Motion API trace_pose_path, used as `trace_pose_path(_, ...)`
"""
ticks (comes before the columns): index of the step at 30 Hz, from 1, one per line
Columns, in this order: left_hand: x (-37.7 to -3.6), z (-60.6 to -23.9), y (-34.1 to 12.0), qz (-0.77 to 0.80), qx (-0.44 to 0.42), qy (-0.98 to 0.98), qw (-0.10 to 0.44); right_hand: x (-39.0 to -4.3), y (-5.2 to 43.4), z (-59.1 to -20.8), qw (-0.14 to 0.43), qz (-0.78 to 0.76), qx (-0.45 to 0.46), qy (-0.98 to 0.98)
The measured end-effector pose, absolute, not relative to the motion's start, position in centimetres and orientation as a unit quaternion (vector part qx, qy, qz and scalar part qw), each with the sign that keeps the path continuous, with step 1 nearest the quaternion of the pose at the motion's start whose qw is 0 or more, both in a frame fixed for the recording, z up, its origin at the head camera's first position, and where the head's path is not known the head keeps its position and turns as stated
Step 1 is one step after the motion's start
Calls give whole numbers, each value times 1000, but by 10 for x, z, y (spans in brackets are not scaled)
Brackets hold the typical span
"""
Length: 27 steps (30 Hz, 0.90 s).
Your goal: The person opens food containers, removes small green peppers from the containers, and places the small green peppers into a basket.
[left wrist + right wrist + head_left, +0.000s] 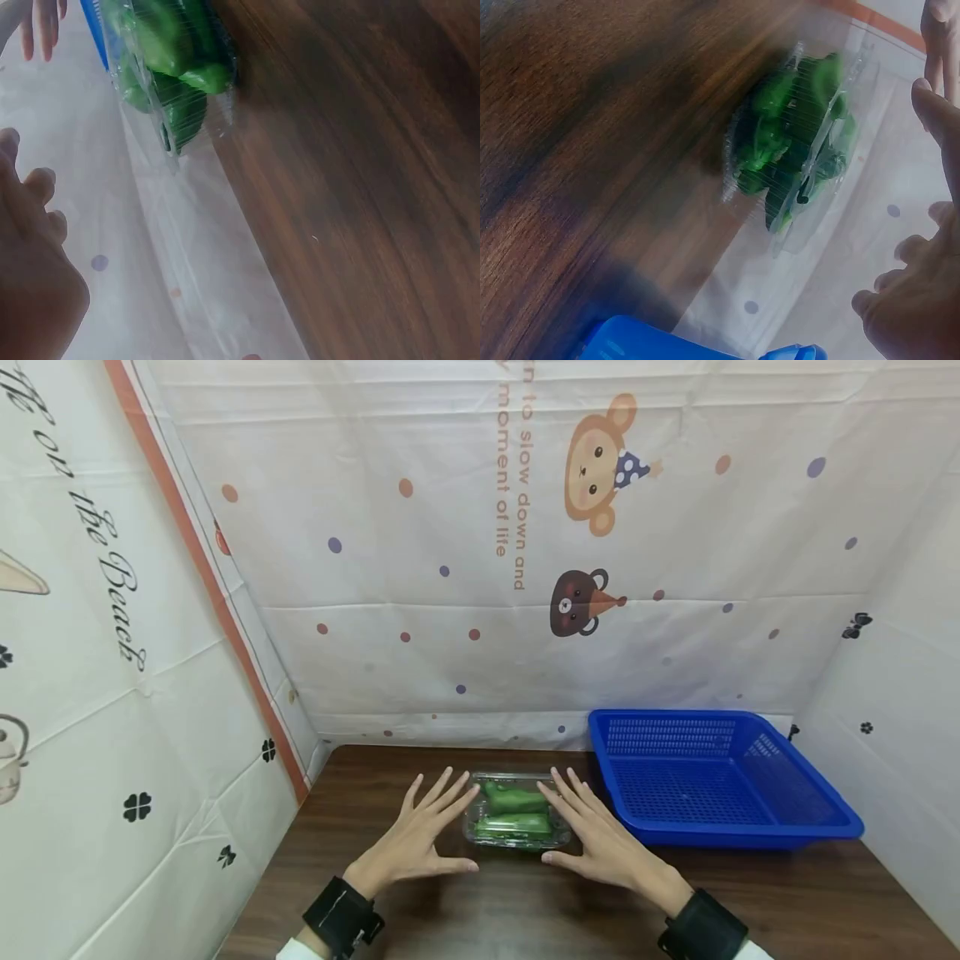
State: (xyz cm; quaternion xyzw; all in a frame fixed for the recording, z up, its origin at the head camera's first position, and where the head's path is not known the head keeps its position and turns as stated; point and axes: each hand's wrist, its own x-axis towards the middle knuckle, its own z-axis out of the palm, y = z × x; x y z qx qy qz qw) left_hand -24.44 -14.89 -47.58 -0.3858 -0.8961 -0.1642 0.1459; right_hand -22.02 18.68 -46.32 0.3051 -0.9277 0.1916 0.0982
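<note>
A clear plastic box of green peppers (514, 814) lies on the dark wooden table (525, 910), just left of a blue basket (712, 777). My left hand (427, 835) hovers at the box's left side with fingers spread and straight, holding nothing. My right hand (600, 839) is at the box's right side, fingers likewise spread. The pepper box (169, 67) shows at the top of the left wrist view, and blurred in the right wrist view, the pepper box (799, 142) sits on the wood. Whether the fingers touch the box I cannot tell.
The blue mesh basket holds nothing I can see and stands at the back right of the table. Printed cloth walls (480, 568) close in the back and both sides. Bare wood lies in front of the box.
</note>
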Motion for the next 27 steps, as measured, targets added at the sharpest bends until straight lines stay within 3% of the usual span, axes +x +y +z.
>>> trace_pose_path(6,-261,-471,-145,-153,-391,-900,115,-227,185,-467,92,212,303,-924)
trace_pose_path(16,-290,-475,-133,-138,-394,-908,40,-232,186,-491,24,309,261,-914)
trace_pose_path(27,-298,-474,-131,-190,-360,-912,-44,-239,182,-506,-42,427,183,-884)
